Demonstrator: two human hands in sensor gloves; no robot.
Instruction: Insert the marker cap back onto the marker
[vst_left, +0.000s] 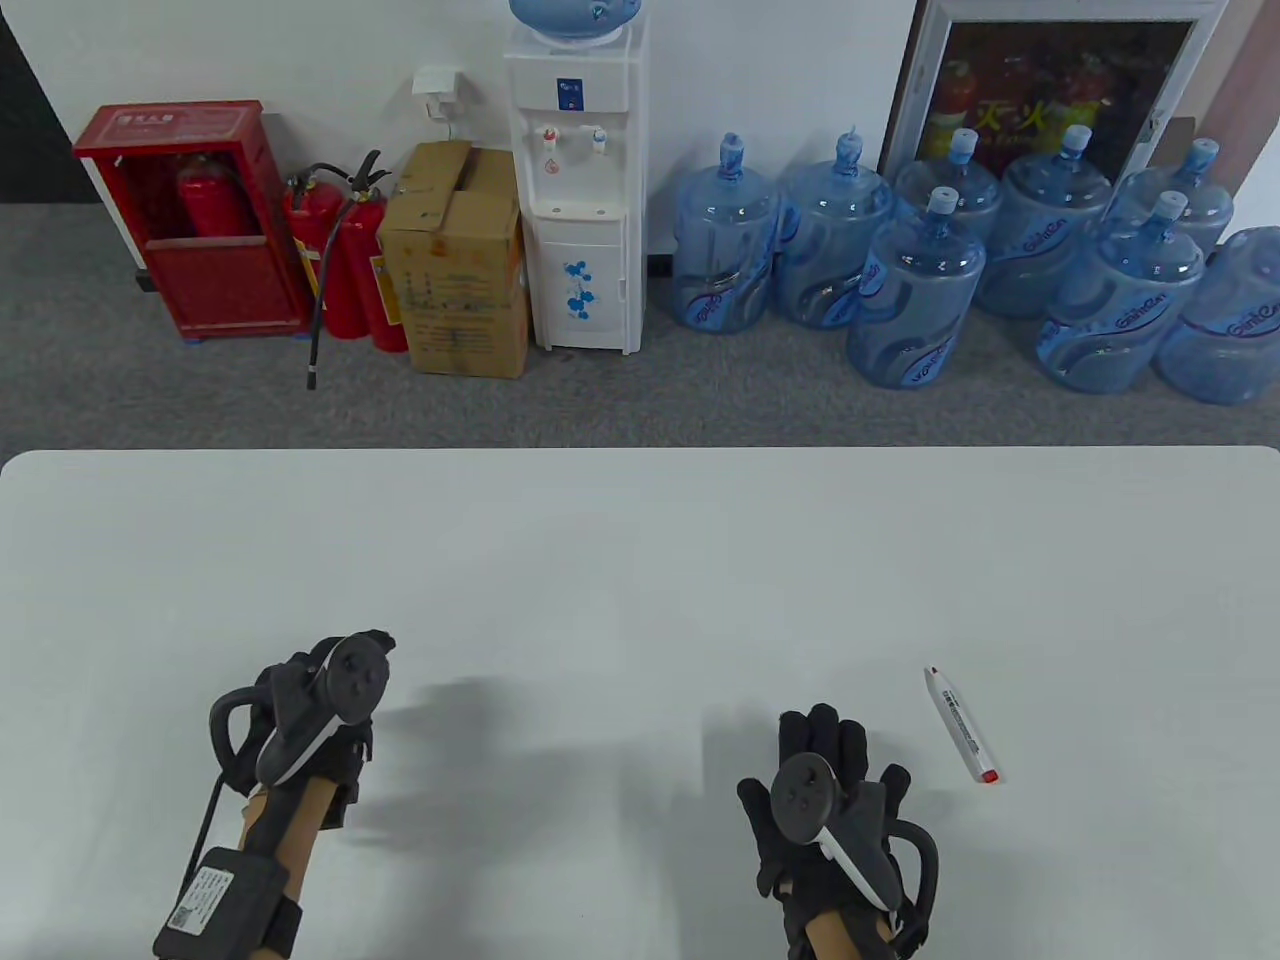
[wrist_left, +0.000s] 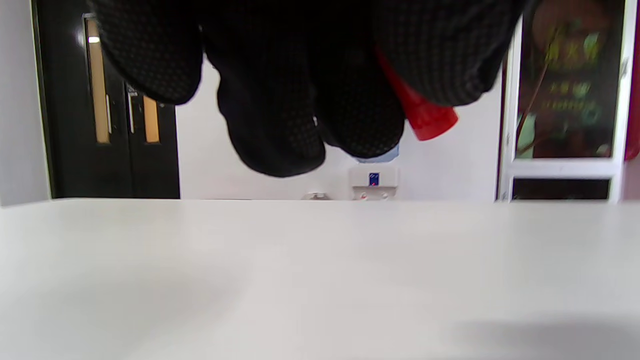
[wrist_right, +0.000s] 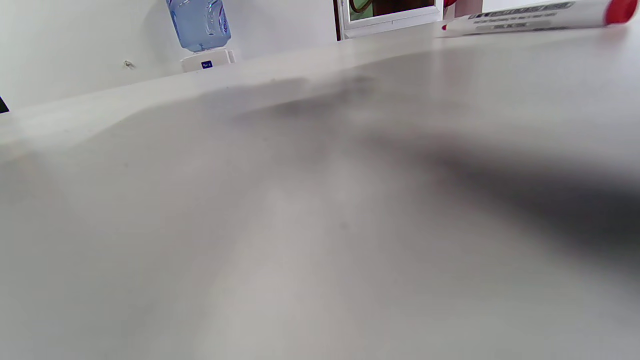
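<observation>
A white marker (vst_left: 962, 725) with a red tip and a red end lies uncapped on the white table (vst_left: 640, 560), just right of my right hand (vst_left: 835, 775). It also shows at the top right of the right wrist view (wrist_right: 525, 16). My right hand lies flat on the table with fingers spread and holds nothing. My left hand (vst_left: 345, 680) is curled at the left of the table. In the left wrist view its fingers (wrist_left: 280, 110) grip the red marker cap (wrist_left: 422, 117), which pokes out between them above the table.
Beyond the table's far edge stand a water dispenser (vst_left: 578, 180), several blue water jugs (vst_left: 915, 290), a cardboard box (vst_left: 455, 260) and red fire extinguishers (vst_left: 340, 260). The marker is the only loose thing on the table.
</observation>
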